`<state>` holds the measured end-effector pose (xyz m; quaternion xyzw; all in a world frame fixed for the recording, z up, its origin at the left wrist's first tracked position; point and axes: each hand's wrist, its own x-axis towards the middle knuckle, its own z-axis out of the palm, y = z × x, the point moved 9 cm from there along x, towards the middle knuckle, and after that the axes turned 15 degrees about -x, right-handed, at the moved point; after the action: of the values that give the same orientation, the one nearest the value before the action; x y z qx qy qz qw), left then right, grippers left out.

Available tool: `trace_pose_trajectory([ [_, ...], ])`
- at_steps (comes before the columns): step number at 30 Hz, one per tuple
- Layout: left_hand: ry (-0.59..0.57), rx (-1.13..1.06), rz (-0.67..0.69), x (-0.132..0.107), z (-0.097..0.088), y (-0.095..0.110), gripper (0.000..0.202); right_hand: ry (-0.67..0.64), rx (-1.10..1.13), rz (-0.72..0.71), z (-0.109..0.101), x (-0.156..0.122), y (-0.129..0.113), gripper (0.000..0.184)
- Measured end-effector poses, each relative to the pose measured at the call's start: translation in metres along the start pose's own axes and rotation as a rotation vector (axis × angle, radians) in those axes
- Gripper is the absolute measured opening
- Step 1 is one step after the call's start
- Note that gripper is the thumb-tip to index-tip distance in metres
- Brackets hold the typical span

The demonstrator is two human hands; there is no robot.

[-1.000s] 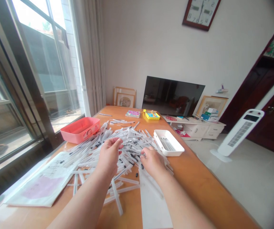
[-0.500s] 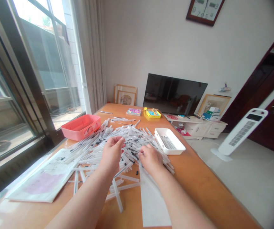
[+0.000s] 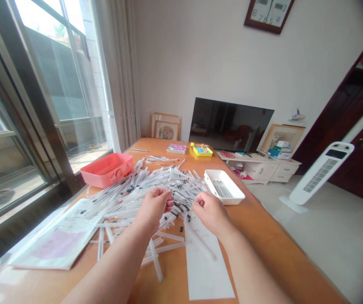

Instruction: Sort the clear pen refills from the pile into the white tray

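The left hand [image 3: 155,207] and right hand [image 3: 211,211] were apart, their grip unclear. Pen pieces [image 3: 165,179] lay between and beyond them.

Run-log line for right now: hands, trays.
left hand: curled over tubes, hold unclear | right hand: curled near white tray, hold unclear | white tray: slim sticks inside | pink tray: beside tubes

Left fingers [image 3: 167,196]: what, if anything, is held cannot be told.
Tubes [image 3: 156,179]: partly hidden behind the left fingers.
Printed sheet [image 3: 58,238]: too blurred to be read, left of the fingers.
Wall clock [image 3: 268,16]: top cut off, far above the right fingers [image 3: 199,202].
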<state>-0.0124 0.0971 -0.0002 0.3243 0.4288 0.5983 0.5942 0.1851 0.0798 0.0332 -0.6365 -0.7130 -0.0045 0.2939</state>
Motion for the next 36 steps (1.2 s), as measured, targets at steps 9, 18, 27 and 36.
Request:
trace_pose_trajectory([
  [9, -0.158, 0.01, 0.011, -0.007, 0.025, -0.01, 0.035, -0.143, 0.454, 0.04, 0.019, -0.008, -0.018, 0.011],
  [18, -0.384, 0.72, 0.537, -0.036, 0.056, 0.013, 0.023, -0.058, 0.748, 0.119, 0.003, -0.005, -0.017, 0.034],
  [27, -0.094, 1.252, 0.723, -0.014, 0.023, 0.043, 0.033, 0.153, 0.928, 0.482, 0.015, -0.007, 0.035, 0.046],
  [36, -0.007, 1.502, 0.662, -0.001, 0.003, 0.032, 0.03, 0.158, 0.967, 0.499, 0.019, -0.006, 0.038, 0.043],
])
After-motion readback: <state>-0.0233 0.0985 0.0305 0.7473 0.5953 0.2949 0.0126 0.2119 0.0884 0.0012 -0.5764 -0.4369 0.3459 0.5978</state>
